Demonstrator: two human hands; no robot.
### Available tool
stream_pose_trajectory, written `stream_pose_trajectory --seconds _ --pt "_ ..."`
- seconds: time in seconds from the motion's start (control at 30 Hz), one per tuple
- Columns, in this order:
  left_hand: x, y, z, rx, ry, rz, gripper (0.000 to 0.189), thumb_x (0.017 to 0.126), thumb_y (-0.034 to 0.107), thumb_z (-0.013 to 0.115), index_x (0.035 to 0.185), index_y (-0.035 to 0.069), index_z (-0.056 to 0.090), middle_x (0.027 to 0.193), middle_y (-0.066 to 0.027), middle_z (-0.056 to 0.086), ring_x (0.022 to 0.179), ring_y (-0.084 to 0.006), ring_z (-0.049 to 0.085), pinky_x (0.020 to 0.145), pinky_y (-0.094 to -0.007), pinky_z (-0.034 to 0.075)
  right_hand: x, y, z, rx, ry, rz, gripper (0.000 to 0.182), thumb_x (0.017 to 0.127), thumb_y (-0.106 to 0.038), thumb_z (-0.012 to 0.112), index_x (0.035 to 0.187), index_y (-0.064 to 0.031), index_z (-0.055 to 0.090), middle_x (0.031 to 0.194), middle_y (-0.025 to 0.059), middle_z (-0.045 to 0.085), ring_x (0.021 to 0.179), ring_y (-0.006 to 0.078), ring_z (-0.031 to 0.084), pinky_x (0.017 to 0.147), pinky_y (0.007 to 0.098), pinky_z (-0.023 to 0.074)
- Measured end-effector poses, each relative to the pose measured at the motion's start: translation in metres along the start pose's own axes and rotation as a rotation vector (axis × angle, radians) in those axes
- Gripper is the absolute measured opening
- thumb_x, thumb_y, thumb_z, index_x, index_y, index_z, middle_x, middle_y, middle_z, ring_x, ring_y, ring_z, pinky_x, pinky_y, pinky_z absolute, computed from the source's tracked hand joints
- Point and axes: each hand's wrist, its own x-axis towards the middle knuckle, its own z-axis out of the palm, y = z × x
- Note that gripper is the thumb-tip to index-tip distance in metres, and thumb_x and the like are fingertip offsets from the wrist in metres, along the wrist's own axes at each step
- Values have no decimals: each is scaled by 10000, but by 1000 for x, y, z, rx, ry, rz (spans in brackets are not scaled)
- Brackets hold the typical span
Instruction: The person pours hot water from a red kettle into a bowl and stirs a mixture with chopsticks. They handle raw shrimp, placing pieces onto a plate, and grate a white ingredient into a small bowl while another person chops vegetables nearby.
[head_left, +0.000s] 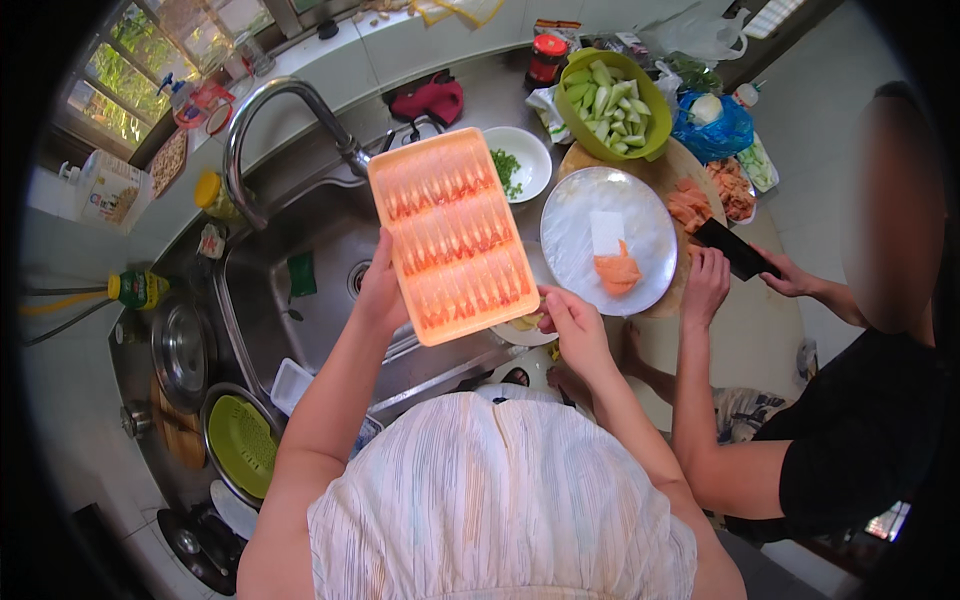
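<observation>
A shallow orange tray (450, 247) of peeled, tail-on shrimp in three rows is held up over the right side of the steel sink (262, 300). My left hand (380, 292) grips its left edge, fingers hidden beneath. At the lower right corner, my right hand (574, 322) pinches the tray between thumb and fingers. Just right of it lies a large plate (562, 247) with a piece of orange-pink fish or meat (619, 271) and a small white sheet (607, 231). A white bowl (534, 169) of chopped green herbs stands behind the tray.
A co-worker at right holds a cleaver (731, 247) over sliced meat on a round cutting board (652, 184). A green basin (656, 127) holds cut vegetables. The curved faucet (300, 86) arches over the sink. At lower left sits a green colander (240, 442).
</observation>
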Motion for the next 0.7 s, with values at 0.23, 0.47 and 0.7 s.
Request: stream_pose_trajectory --seconds 0.23,0.47,0.7 --pt "96 31 16 275 45 -42 599 985 497 291 1386 55 344 1349 -141 475 1215 -295 497 989 -453 437 58 13 12 383 88 169 257 996 -225 452 1046 -18 597 848 34 630 643 66 564 567 216 511" --pt "180 44 -41 465 129 -28 346 1023 301 317 1218 51 455 1119 -80 579 971 -186 604 849 -357 515 105 44 62 576 353 255 239 1010 -177 387 994 -16 564 803 43 578 651 97 545 595 256 533" --pt "206 45 -45 580 107 -33 366 1009 214 343 1313 39 446 1163 -100 585 1015 -188 602 856 -341 510 128 51 85 637 559 227 240 1015 -196 370 1137 -33 497 827 47 557 646 119 568 598 275 537"
